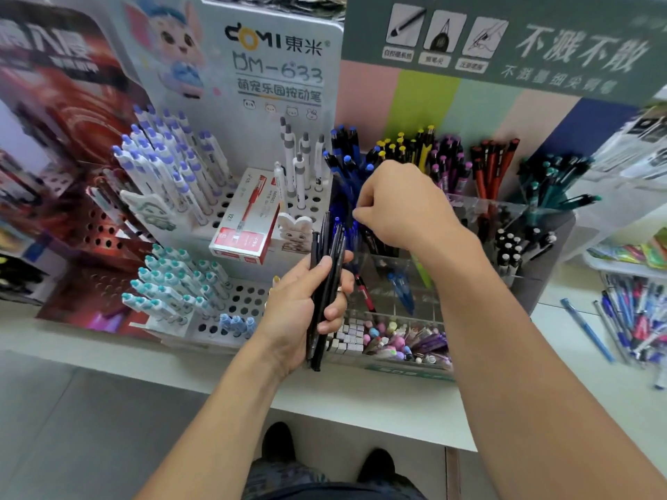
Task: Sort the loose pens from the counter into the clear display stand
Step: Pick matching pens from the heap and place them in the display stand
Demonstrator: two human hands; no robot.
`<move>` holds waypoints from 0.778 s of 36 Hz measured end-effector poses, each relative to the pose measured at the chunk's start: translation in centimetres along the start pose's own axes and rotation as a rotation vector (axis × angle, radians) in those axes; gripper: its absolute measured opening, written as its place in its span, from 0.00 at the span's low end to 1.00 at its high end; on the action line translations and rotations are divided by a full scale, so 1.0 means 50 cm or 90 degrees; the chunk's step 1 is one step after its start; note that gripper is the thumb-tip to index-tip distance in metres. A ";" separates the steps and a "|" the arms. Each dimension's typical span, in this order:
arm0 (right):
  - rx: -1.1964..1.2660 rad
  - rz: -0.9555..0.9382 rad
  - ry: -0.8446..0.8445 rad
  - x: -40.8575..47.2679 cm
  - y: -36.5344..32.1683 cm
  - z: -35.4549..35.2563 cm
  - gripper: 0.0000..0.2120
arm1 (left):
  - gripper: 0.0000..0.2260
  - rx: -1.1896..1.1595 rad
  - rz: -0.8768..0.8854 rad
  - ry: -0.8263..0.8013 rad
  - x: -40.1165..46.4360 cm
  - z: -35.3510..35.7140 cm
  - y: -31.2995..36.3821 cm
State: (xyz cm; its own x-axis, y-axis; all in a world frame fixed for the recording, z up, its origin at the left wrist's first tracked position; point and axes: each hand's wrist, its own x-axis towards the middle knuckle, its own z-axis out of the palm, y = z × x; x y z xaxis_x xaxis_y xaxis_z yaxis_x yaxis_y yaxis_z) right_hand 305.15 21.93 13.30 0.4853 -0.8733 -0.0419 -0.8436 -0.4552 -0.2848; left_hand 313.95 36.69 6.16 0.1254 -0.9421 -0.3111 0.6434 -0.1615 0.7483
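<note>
Both forearms are bare, no sleeves showing anywhere. There's a ring (339, 289) on one of the left hand (299, 312) fingers. Down below you can see black shoes (278, 442) and trousers (285, 479) in some dark mottled, camo-ish fabric.

You've got 2 hands in view: left hand (303, 304) grips approx 4 dark pens (325, 283); exact no. can't be told. 1 red-and-white pen box (245, 218) on the white stand. 1 clear display stand (505, 225), with 5 colour groups of pens along its back row. 1 loose pile of pens (635, 323) at the bench's right edge, too many to count. 2 shoes at bottom.
</note>
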 end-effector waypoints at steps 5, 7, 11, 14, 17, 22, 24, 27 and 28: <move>0.005 -0.036 -0.036 0.011 0.004 0.010 0.04 | 0.09 0.080 0.012 0.005 -0.003 0.004 -0.007; 0.023 -0.056 -0.048 0.015 0.002 0.019 0.06 | 0.08 0.093 0.010 0.001 -0.004 0.004 -0.009; 0.023 -0.076 -0.029 -0.007 0.010 0.021 0.12 | 0.08 0.094 0.004 -0.002 -0.002 0.004 -0.011; 0.221 -0.085 0.073 -0.062 0.022 0.016 0.14 | 0.09 0.127 0.015 -0.034 0.000 0.007 -0.011; 0.389 -0.063 0.024 -0.125 0.047 0.027 0.15 | 0.12 0.206 0.008 -0.093 0.000 0.016 -0.015; 0.626 0.036 -0.009 -0.167 0.102 0.057 0.12 | 0.07 0.305 -0.058 -0.164 0.002 0.048 -0.031; 0.737 0.069 -0.013 -0.178 0.117 0.052 0.09 | 0.09 0.329 -0.069 -0.173 0.004 0.060 -0.038; 0.767 0.080 0.038 -0.190 0.135 0.051 0.06 | 0.11 0.384 -0.074 -0.179 0.007 0.080 -0.055; 0.761 0.081 0.065 -0.193 0.141 0.053 0.09 | 0.11 0.400 -0.077 -0.172 0.007 0.087 -0.063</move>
State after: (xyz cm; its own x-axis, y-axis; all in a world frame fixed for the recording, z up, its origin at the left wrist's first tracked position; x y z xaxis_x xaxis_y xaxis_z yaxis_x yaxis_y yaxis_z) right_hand 295.14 27.62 9.17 0.3482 -0.9345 -0.0744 -0.1132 0.0369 -0.9929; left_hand 308.68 35.56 6.25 -0.1643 -0.9336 -0.3184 0.0708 -0.3331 0.9402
